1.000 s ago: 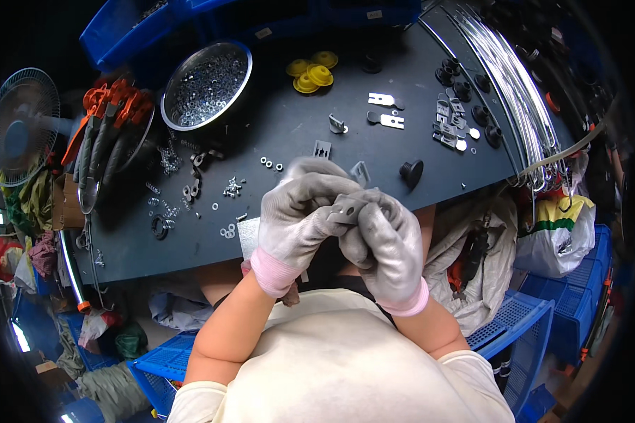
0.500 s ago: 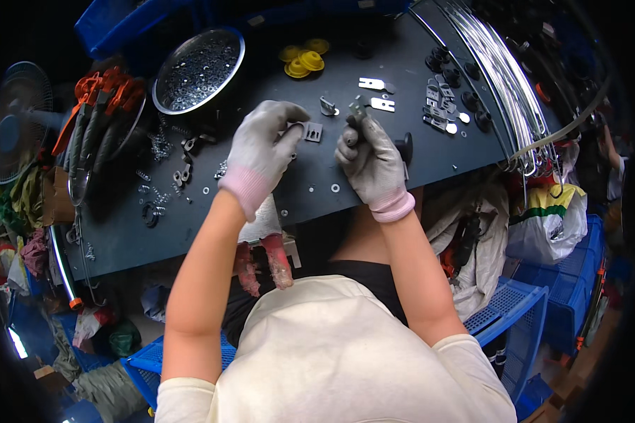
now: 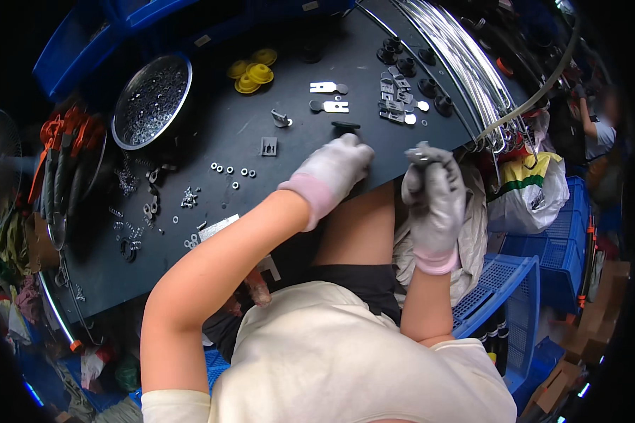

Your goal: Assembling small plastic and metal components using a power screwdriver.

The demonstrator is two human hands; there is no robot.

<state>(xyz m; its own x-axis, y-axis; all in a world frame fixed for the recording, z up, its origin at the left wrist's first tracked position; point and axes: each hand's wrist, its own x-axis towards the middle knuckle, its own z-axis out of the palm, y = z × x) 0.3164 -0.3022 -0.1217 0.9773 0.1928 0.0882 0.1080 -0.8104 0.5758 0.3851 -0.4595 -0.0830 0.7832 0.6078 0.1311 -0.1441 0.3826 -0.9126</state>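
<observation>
Right now my right hand (image 3: 436, 201) pinches a small grey metal piece (image 3: 420, 152) at its fingertips, raised off the near edge of the worktop (image 3: 212, 134), over my lap. That grip is closed on it, but only at the tips, and the piece is too small for me to tell which way it points or where its long axis lies; most of it seems to stand up above my fingers. My left hand (image 3: 331, 169) is curled, reaching down beside a black knob (image 3: 346, 127) on the worktop. I cannot tell whether it has closed on anything.

I reckon the main risk is the piece slipping: gloved fingertips on smooth metal, held beyond the worktop's edge, so a drop would send it to my lap or the blue crates (image 3: 522, 282) below. My left forearm also crosses low near the loose washers (image 3: 233, 173), and a careless sweep could scatter them toward the edge.
</observation>
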